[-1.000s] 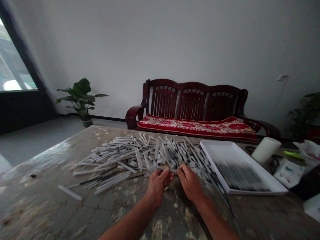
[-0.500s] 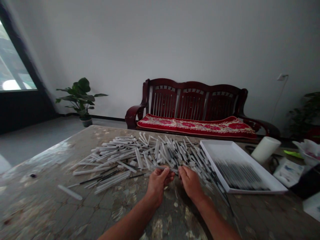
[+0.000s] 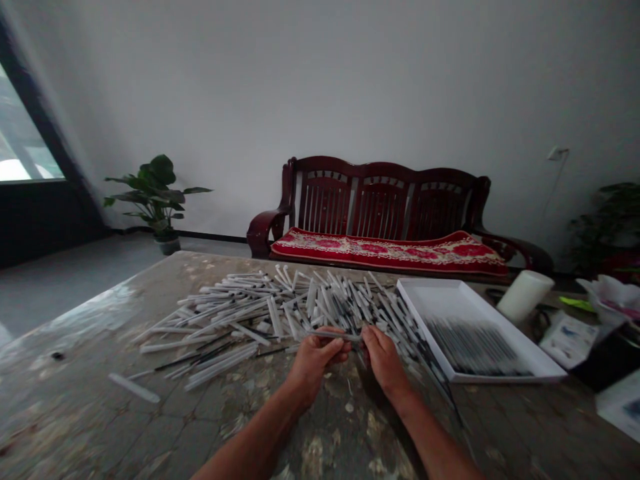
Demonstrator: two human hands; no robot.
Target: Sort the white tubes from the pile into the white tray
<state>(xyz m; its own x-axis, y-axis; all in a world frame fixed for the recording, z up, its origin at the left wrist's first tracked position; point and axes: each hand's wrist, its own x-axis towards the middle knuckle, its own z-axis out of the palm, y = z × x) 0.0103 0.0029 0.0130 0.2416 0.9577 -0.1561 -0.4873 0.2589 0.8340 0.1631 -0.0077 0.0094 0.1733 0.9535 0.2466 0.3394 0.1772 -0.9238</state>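
Both my hands meet just in front of a wide pile of white pens (image 3: 280, 310) on a mottled stone table (image 3: 100, 427). My left hand (image 3: 313, 363) and my right hand (image 3: 383, 357) pinch the two ends of one slim white pen (image 3: 340, 336), held level between them. Fingers of both hands are curled closed on it. Loose white barrels and thin dark refills lie to the left of my hands.
A white tray (image 3: 440, 297) holding a row of dark pens stands at the right. Behind it are a white cylinder (image 3: 523, 297), papers and a dark box. Beyond the table stand a dark wooden bench with a red cushion (image 3: 385, 250) and a potted plant (image 3: 153, 193).
The view has shifted slightly to the right. My hands have come a little closer together on the pen and stayed in the same spot by the pile.
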